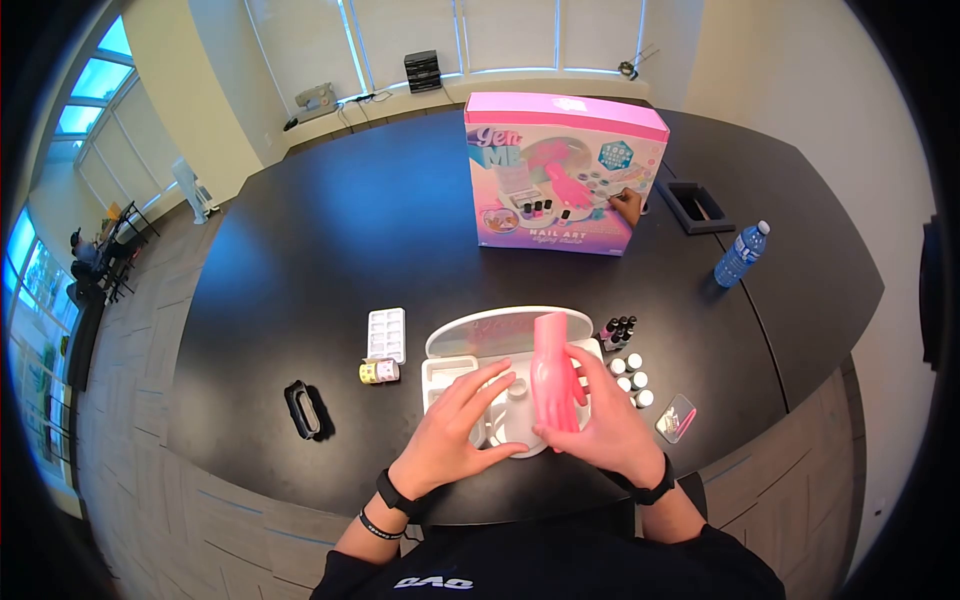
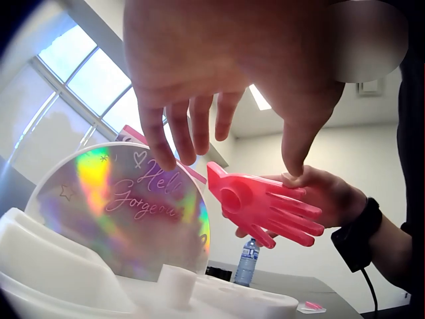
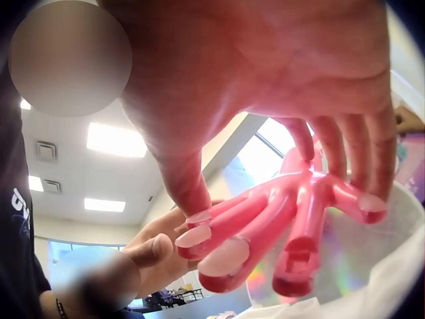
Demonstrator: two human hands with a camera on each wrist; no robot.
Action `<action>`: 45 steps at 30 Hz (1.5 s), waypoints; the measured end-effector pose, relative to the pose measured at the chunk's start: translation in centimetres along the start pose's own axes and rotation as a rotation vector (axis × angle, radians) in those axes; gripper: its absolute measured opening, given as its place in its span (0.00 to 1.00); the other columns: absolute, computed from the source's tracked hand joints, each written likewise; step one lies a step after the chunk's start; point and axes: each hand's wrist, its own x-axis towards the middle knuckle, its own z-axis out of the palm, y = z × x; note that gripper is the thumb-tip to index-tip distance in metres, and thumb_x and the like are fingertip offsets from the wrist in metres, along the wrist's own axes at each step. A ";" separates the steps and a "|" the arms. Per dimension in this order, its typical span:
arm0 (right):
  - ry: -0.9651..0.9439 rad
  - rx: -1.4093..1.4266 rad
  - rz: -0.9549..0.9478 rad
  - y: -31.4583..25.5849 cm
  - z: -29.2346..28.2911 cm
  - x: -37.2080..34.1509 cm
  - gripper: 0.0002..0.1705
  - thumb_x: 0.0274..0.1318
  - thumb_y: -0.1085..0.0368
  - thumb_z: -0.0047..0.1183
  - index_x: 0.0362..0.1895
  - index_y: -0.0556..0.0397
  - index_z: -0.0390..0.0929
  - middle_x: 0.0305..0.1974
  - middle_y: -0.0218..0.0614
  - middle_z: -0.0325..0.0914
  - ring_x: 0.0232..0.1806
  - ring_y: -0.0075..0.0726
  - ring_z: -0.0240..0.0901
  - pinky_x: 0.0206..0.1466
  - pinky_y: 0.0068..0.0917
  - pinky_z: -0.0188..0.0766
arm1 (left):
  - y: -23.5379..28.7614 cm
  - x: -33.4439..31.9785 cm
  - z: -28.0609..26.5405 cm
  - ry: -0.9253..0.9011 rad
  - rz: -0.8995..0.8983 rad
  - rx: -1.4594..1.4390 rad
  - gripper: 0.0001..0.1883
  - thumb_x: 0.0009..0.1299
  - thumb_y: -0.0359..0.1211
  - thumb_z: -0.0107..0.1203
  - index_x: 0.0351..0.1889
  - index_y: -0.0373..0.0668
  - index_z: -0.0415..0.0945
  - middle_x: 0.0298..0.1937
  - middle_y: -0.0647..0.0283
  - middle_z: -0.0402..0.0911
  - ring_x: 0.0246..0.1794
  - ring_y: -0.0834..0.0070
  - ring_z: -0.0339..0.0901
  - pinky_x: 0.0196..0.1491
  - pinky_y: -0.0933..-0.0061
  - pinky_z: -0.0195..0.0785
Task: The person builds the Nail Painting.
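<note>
A glossy pink toy hand (image 1: 553,375) is held in my right hand (image 1: 612,432), thumb on one side and fingers on the other. Pale nails cover some of its fingertips, and one bare fingertip (image 3: 297,262) shows a square slot. In the left wrist view, a round socket (image 2: 232,199) opens on its underside. Below it lies a white case (image 1: 437,372) with a short round peg (image 2: 176,286) standing in it. The raised lid (image 2: 119,212) has a shiny mirror face with lettering. My left hand (image 1: 452,428) hovers over the case's left part, fingers spread, holding nothing.
Right of the case stand small black-capped bottles (image 1: 618,332), white-capped jars (image 1: 639,380) and a clear packet (image 1: 676,420). Left are a white palette (image 1: 386,335), sticker rolls (image 1: 379,372) and a black band (image 1: 302,410). Behind stand a pink box (image 1: 560,180) and water bottle (image 1: 740,256).
</note>
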 end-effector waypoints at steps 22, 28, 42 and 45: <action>-0.018 -0.135 -0.130 1.7 4.1 -0.4 0.52 0.59 0.47 0.76 0.77 0.62 0.65 0.73 0.60 0.71 0.71 0.67 0.73 0.72 0.52 0.75 | -2.2 -1.9 1.7 -0.069 -0.019 0.003 0.50 0.60 0.44 0.82 0.81 0.45 0.71 0.83 0.53 0.70 0.77 0.49 0.73 0.75 0.49 0.70; 0.007 -0.115 -0.129 2.8 4.6 -0.3 0.41 0.64 0.54 0.70 0.74 0.62 0.71 0.72 0.60 0.72 0.70 0.66 0.74 0.72 0.52 0.75 | -2.7 -2.2 1.4 -0.140 -0.067 -0.007 0.49 0.61 0.40 0.81 0.82 0.45 0.71 0.86 0.54 0.68 0.80 0.49 0.71 0.79 0.51 0.68; 0.017 -0.143 -0.163 4.2 5.3 -0.3 0.33 0.64 0.60 0.70 0.71 0.59 0.78 0.73 0.58 0.75 0.70 0.63 0.77 0.73 0.48 0.75 | -3.7 -2.6 1.4 -0.224 -0.124 -0.021 0.48 0.68 0.41 0.76 0.85 0.49 0.66 0.88 0.53 0.63 0.83 0.50 0.66 0.80 0.52 0.67; 0.012 -0.141 -0.149 4.2 5.3 -0.3 0.33 0.64 0.60 0.70 0.70 0.59 0.79 0.73 0.58 0.75 0.71 0.63 0.76 0.73 0.48 0.75 | -3.5 -2.5 1.2 -0.236 -0.140 -0.033 0.48 0.67 0.39 0.77 0.85 0.49 0.66 0.88 0.53 0.63 0.84 0.50 0.65 0.81 0.52 0.65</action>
